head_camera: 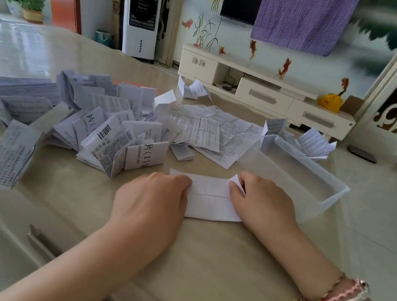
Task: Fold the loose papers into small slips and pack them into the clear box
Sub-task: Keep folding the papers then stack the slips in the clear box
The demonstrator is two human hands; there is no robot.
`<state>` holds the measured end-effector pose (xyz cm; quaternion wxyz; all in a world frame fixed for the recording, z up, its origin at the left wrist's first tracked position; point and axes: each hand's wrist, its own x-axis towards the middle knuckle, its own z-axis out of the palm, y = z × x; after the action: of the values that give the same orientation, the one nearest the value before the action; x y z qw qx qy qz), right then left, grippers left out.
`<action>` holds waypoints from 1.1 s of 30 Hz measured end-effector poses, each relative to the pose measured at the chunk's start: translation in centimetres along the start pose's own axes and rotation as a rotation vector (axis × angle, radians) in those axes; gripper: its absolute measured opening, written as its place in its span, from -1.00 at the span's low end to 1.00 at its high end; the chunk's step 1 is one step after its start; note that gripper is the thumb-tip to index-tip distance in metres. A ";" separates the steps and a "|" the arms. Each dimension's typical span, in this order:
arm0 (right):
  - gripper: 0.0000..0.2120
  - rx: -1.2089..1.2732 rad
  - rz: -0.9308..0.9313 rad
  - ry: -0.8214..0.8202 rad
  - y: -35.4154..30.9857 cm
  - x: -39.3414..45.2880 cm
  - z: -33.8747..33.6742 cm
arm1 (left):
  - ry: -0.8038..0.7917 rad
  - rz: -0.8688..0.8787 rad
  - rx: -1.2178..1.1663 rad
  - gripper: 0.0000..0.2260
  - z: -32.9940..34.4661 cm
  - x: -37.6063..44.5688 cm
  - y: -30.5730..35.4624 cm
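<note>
- Glossy beige table [197, 269] in a living room, with a white TV cabinet [268, 93] and an air cooler [142, 13] behind it.
- Both my hands pin 1 white folded paper [210, 200] flat at the table's near edge.
- My left hand [153, 203] presses its left end, fingers bent down over the paper's edge.
- My right hand [262, 204] rests on the right end, its fingertips at a lifted corner; whether they pinch it I cannot tell.
- Loose printed papers [105, 128] lie heaped to the left; the clear box [299, 173] sits just right, nothing visible inside.
</note>
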<state>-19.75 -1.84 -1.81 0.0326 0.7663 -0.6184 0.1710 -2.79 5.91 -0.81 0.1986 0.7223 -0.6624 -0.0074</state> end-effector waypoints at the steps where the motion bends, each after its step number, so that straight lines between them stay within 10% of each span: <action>1: -0.63 -0.008 0.000 0.000 0.0 0.0 0.0 | -0.009 -0.003 0.002 -0.73 0.0 0.1 0.0; 12: -0.74 -0.094 -0.009 -0.007 -0.4 0.0 -0.1 | -0.038 0.042 0.058 -0.73 0.4 0.3 -0.1; 21: -0.62 0.042 -0.363 0.069 -3.3 -3.4 -1.0 | -0.016 0.136 0.176 -0.68 0.6 0.8 0.0; 33: -0.79 0.091 -0.046 -0.147 1.1 -4.9 -3.3 | -0.056 0.123 0.184 -0.57 0.3 0.9 0.5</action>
<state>-22.36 3.39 -0.41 -0.0437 0.7914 -0.5932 0.1413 -3.20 4.95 -0.70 0.1129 0.6949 -0.7088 0.0456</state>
